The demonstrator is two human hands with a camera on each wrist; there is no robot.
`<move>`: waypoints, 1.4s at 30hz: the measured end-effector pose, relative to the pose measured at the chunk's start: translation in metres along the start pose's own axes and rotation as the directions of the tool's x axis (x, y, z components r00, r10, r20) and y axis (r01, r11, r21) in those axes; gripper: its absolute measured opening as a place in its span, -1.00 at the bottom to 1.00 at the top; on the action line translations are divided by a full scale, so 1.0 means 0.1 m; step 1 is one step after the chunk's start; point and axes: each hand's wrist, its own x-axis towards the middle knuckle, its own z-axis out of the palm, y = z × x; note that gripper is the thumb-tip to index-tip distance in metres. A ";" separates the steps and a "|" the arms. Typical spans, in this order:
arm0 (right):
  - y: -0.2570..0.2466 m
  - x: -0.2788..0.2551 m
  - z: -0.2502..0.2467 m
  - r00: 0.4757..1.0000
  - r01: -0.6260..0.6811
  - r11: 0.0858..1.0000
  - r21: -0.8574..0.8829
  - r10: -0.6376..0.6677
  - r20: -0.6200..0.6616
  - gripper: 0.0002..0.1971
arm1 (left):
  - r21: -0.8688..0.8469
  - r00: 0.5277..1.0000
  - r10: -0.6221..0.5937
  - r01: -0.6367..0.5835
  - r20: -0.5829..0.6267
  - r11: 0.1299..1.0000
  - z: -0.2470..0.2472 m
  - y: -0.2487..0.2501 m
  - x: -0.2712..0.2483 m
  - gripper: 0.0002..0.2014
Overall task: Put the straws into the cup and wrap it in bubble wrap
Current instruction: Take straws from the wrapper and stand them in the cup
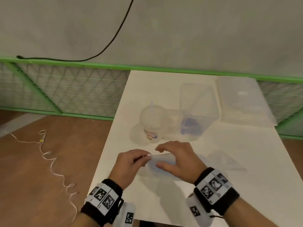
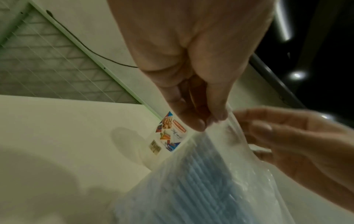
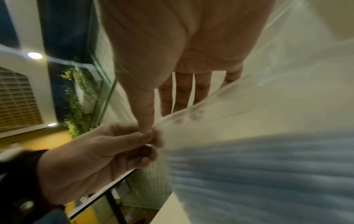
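Note:
A clear plastic bag of blue straws (image 1: 164, 158) (image 2: 201, 181) (image 3: 249, 166) is held just above the white table (image 1: 213, 194), near its front. My left hand (image 1: 146, 158) (image 2: 206, 121) (image 3: 151, 145) pinches the bag's mouth edge. My right hand (image 1: 158, 157) (image 2: 268, 136) (image 3: 166, 116) curves round the bag, thumb near the same edge, fingers behind the film. The clear cup (image 1: 151, 123) with a coloured label (image 2: 170, 131) stands behind my hands; one pale straw seems to stick out of its domed lid. A folded bubble wrap sheet (image 1: 242, 102) lies at the back right.
A clear plastic box (image 1: 196, 108) stands right of the cup. A thin clear plastic piece (image 1: 229, 159) lies right of my hands. The table's left edge drops to a brown floor with a white cord (image 1: 49, 158). A green mesh fence (image 1: 65, 92) runs behind.

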 end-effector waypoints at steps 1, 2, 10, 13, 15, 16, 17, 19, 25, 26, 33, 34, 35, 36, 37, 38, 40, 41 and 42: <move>-0.09 0.05 0.04 1.000 0.019 1.000 -0.010 -0.019 -0.004 -0.56 | 0.007 1.000 0.010 -0.010 0.006 1.000 0.00 0.01 -0.02 -0.77; -0.14 0.08 0.08 1.000 0.024 1.000 -0.014 -0.024 -0.018 -0.57 | 0.019 1.000 0.018 -0.018 0.007 1.000 0.00 0.01 -0.03 -0.76; 0.07 -0.11 -0.04 0.987 -0.020 0.999 0.047 0.028 -0.157 -0.86 | -0.006 0.999 -0.023 0.023 -0.039 1.000 0.03 0.05 -0.03 -0.83; 0.56 -0.43 -0.30 0.941 -0.131 0.991 -0.012 0.120 -0.317 -0.86 | -0.090 0.987 -0.107 0.096 -0.121 0.991 -0.01 0.02 0.00 -0.88; 0.86 -0.67 -0.51 0.906 -0.205 0.978 -0.047 0.171 -0.387 -0.79 | -0.107 0.978 -0.146 0.130 -0.151 0.986 -0.04 -0.04 0.03 -0.88; 0.99 -0.78 -0.63 0.886 -0.257 0.965 -0.057 0.212 -0.412 -0.80 | -0.107 0.974 -0.155 0.138 -0.166 0.985 -0.06 -0.07 0.04 -0.85; 1.11 -0.88 -0.74 0.863 -0.310 0.948 -0.068 0.250 -0.440 -0.84 | -0.109 0.969 -0.162 0.144 -0.184 0.984 -0.08 -0.10 0.05 -0.81; 1.32 -1.05 -0.94 0.820 -0.392 0.916 -0.087 0.305 -0.485 -0.86 | -0.115 0.959 -0.180 0.158 -0.217 0.981 -0.13 -0.13 0.07 -0.79; 1.49 -1.17 -1.12 0.810 -0.397 0.911 0.113 0.406 -0.423 -0.87 | 0.052 0.966 -0.105 0.121 -0.237 0.991 -0.03 -0.03 0.10 -0.87; 1.45 -1.14 -1.10 0.809 -0.396 0.898 0.190 0.439 -0.392 -0.89 | 0.083 0.970 -0.090 0.111 -0.228 0.990 0.01 0.00 0.10 -0.85; 1.12 -0.95 -0.89 0.903 -0.292 0.933 0.213 0.342 -0.261 -0.88 | 0.282 0.988 -0.040 -0.004 0.149 0.959 0.18 0.15 0.06 -0.55; 1.11 -0.93 -0.87 0.922 -0.275 0.952 0.137 0.302 -0.243 -0.92 | 0.309 0.979 -0.055 -0.008 0.196 0.951 0.20 0.16 0.07 -0.58; 1.11 -0.92 -0.85 0.936 -0.264 0.962 0.070 0.273 -0.222 -0.93 | 0.341 0.970 -0.078 -0.006 0.232 0.940 0.23 0.18 0.09 -0.62; 1.10 -0.91 -0.84 0.946 -0.254 0.967 0.016 0.252 -0.205 -0.94 | 0.375 0.962 -0.101 -0.001 0.253 0.927 0.25 0.20 0.10 -0.66; 1.09 -0.90 -0.83 0.953 -0.239 0.970 -0.031 0.229 -0.197 -0.96 | 0.398 0.959 -0.118 0.007 0.257 0.917 0.27 0.22 0.12 -0.69; 1.07 -0.89 -0.83 0.961 -0.216 0.974 -0.071 0.199 -0.192 -0.97 | 0.391 0.963 -0.128 0.025 0.239 0.920 0.29 0.22 0.14 -0.71; 1.03 -0.89 -0.84 0.975 -0.167 0.978 -0.125 0.145 -0.168 -0.90 | 0.297 0.985 -0.119 0.078 0.123 0.952 0.32 0.25 0.18 -0.77; 1.01 -0.89 -0.84 0.982 -0.144 0.978 -0.150 0.122 -0.146 -0.85 | 0.235 0.993 -0.115 0.104 0.035 0.966 0.33 0.27 0.19 -0.80; 1.01 -0.89 -0.84 0.987 -0.130 0.973 -0.190 0.109 -0.116 -0.79 | 0.186 0.992 -0.113 0.122 -0.060 0.975 0.33 0.28 0.21 -0.82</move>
